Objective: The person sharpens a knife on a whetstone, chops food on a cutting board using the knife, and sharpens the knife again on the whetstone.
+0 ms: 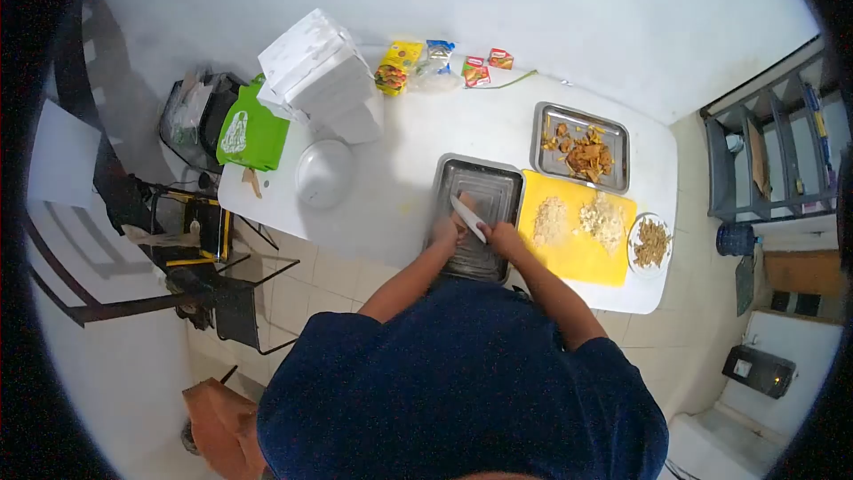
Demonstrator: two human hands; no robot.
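Head view: the left hand (pixel 447 233) has its fingers drawn in narrow on one pinkish-brown food piece (pixel 459 216), which lies at 1 o'clock from those fingers, against the white blade of one knife (pixel 467 216). The right hand (pixel 503 240) has its fingers wrapped round the knife's handle, and the blade slants from there toward 11 o'clock. Both hands work over one dark metal tray (pixel 507 185) on the white surface (pixel 355 229).

As for writing, two small red-and-green boxes (pixel 476 72) at 12 o'clock from the tray carry white lettering too small to read. One yellow pouch (pixel 399 68) with food pictures and one blue-and-silver packet (pixel 439 55) sit at 11 o'clock, their labels illegible too. One green bag (pixel 253 130) at 10 o'clock shows a white print, its words unclear.

Counting on, one yellow cutting board (pixel 569 253) lies at 3 o'clock, bearing two chopped heaps: one pale pinkish heap (pixel 551 220) and one whitish heap (pixel 603 220). Beyond it, one white plate (pixel 634 260) holds brownish strips (pixel 652 243). One second metal tray (pixel 544 162) at 2 o'clock holds orange-brown pieces (pixel 588 156). One round white dish (pixel 324 174) lies at 10 o'clock, below white boxes (pixel 324 80) whose exact number I cannot tell.
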